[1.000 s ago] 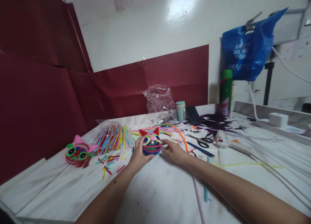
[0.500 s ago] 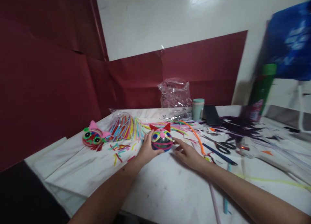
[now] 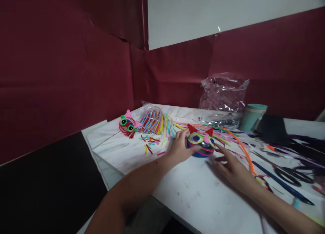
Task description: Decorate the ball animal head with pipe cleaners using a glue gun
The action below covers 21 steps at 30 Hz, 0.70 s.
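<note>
A round cat-face ornament (image 3: 203, 146) sits on the white table. It has a dark shiny front, red ears, a pink nose, and yellow-ringed blue eyes with pink strips below. Its left side is gripped by my left hand (image 3: 180, 147), thumb in front and fingers behind, partly hidden. Close by its right side is my right hand (image 3: 230, 163), fingers apart; a fingertip may touch the ornament, but I cannot tell. Farther left lies a second cat-face ornament (image 3: 127, 124) with pink ears and green-ringed eyes.
A bundle of coloured pipe cleaners (image 3: 154, 121) lies behind cut scraps (image 3: 150, 146). Clear plastic bags (image 3: 223, 98) and a green-lidded cup (image 3: 252, 117) stand at the back. On the right are black-handled scissors (image 3: 291, 175), a dark blue stick (image 3: 281, 182) and an orange pipe cleaner (image 3: 242, 147).
The view has turned left, so everything appears farther right and the blue bag and green bottle have left the picture. My left hand keeps its hold on the ornament; my right stays beside it.
</note>
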Motion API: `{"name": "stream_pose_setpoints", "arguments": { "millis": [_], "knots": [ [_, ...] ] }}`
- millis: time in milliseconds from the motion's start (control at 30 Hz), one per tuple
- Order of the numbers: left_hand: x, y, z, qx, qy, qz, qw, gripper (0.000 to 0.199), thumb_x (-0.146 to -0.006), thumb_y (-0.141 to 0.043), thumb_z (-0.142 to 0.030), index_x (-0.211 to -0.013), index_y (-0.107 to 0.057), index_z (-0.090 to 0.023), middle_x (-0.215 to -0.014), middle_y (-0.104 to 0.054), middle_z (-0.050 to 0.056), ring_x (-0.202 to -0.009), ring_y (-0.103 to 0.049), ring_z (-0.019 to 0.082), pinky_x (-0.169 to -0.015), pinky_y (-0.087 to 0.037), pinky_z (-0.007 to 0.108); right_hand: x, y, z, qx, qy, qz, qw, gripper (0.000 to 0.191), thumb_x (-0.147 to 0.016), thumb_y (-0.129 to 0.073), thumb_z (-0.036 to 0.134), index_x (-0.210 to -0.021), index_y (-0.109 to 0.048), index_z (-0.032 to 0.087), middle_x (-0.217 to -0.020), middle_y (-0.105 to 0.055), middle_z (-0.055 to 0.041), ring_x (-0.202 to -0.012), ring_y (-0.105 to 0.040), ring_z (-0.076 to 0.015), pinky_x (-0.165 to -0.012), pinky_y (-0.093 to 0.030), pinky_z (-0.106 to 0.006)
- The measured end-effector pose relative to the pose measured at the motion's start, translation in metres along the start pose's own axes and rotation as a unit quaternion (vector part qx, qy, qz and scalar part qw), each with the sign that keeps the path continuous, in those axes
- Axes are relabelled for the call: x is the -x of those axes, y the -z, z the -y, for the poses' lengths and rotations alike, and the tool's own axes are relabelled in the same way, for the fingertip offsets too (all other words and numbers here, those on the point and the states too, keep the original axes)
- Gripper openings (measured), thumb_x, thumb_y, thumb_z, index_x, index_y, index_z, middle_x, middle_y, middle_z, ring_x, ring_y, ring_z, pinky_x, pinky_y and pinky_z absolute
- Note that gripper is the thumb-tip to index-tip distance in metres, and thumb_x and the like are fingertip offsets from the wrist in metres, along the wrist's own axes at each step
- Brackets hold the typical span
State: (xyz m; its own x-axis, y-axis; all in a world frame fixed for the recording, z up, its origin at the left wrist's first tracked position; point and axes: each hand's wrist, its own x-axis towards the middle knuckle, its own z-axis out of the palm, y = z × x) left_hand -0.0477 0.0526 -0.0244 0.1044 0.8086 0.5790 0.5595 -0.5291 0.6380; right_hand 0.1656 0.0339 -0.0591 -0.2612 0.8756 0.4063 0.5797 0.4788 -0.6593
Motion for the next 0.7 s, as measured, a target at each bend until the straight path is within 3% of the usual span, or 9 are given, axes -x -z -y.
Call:
{"name": "stream_pose_setpoints", "arguments": {
  "millis": [100,200,267,333,400,500,700],
  "knots": [
    [-0.020,0.037,-0.001,-0.064,0.056,0.018,0.996,0.034,-0.085,-0.043,-0.025,-0.117,-0.048,-0.016,-0.104,-0.060,0.009,-0.086,-0.059,0.015,-0.073,-0.047,0.027,-0.001,0.000,-0.002,-0.001,-0.009,-0.009,1.000,0.060,-0.080,-0.047,0.042,-0.133,-0.032,0.019,-0.118,-0.054,-0.0165,-0.080,-0.065,-0.0214,-0.062,-0.056,-0.031],
    [-0.040,0.098,0.017,-0.118,0.067,0.091,0.987,0.010,-0.073,-0.053,-0.017,-0.074,-0.063,-0.017,-0.064,-0.060,-0.001,-0.063,-0.055,0.013,-0.062,-0.043,0.023,-0.002,0.001,-0.005,-0.015,-0.022,-0.009,1.000,0.059,-0.079,-0.048,0.045,-0.130,-0.035,0.018,-0.112,-0.058,-0.0167,-0.078,-0.066,-0.0232,-0.061,-0.056,-0.032],
    [-0.044,0.136,0.039,-0.164,0.078,0.110,0.977,0.010,-0.067,-0.056,-0.015,-0.058,-0.059,-0.017,-0.054,-0.055,-0.003,-0.058,-0.051,0.012,-0.060,-0.039,0.023,-0.002,0.002,-0.006,-0.017,-0.024,-0.012,0.999,0.056,-0.079,-0.048,0.044,-0.128,-0.037,0.020,-0.112,-0.057,-0.0168,-0.081,-0.065,-0.0239,-0.062,-0.057,-0.032],
    [-0.038,0.162,0.065,-0.204,0.097,0.112,0.968,0.013,-0.062,-0.058,-0.013,-0.051,-0.054,-0.017,-0.049,-0.050,-0.003,-0.055,-0.047,0.013,-0.058,-0.037,0.024,-0.003,0.003,-0.007,-0.009,-0.034,-0.010,0.999,0.050,-0.080,-0.048,0.042,-0.125,-0.039,0.023,-0.115,-0.056,-0.0166,-0.082,-0.065,-0.0235,-0.062,-0.056,-0.030],
    [-0.026,0.173,0.092,-0.226,0.109,0.121,0.960,0.012,-0.055,-0.062,-0.011,-0.050,-0.053,-0.017,-0.049,-0.049,-0.003,-0.054,-0.046,0.012,-0.057,-0.035,0.023,-0.004,0.004,-0.010,-0.005,-0.057,-0.003,0.998,0.047,-0.079,-0.049,0.042,-0.123,-0.039,0.026,-0.115,-0.056,-0.0166,-0.081,-0.065,-0.0235,-0.062,-0.057,-0.030],
    [-0.012,0.176,0.122,-0.239,0.109,0.130,0.956,0.011,-0.061,-0.056,-0.011,-0.052,-0.054,-0.017,-0.054,-0.053,-0.002,-0.057,-0.047,0.012,-0.058,-0.035,0.023,-0.004,0.006,-0.022,-0.016,-0.079,-0.007,0.997,0.048,-0.076,-0.052,0.046,-0.120,-0.041,0.030,-0.115,-0.056,-0.0163,-0.081,-0.066,-0.0247,-0.062,-0.058,-0.031],
    [-0.030,0.198,0.139,-0.237,0.121,0.117,0.957,0.018,-0.076,-0.045,-0.021,-0.073,-0.062,-0.015,-0.061,-0.057,-0.001,-0.055,-0.048,0.012,-0.053,-0.035,0.021,-0.004,0.006,-0.042,-0.009,-0.084,-0.063,0.994,0.045,-0.072,-0.054,0.059,-0.113,-0.048,0.040,-0.114,-0.060,-0.0127,-0.079,-0.068,-0.0240,-0.059,-0.059,-0.028]
  ]
}}
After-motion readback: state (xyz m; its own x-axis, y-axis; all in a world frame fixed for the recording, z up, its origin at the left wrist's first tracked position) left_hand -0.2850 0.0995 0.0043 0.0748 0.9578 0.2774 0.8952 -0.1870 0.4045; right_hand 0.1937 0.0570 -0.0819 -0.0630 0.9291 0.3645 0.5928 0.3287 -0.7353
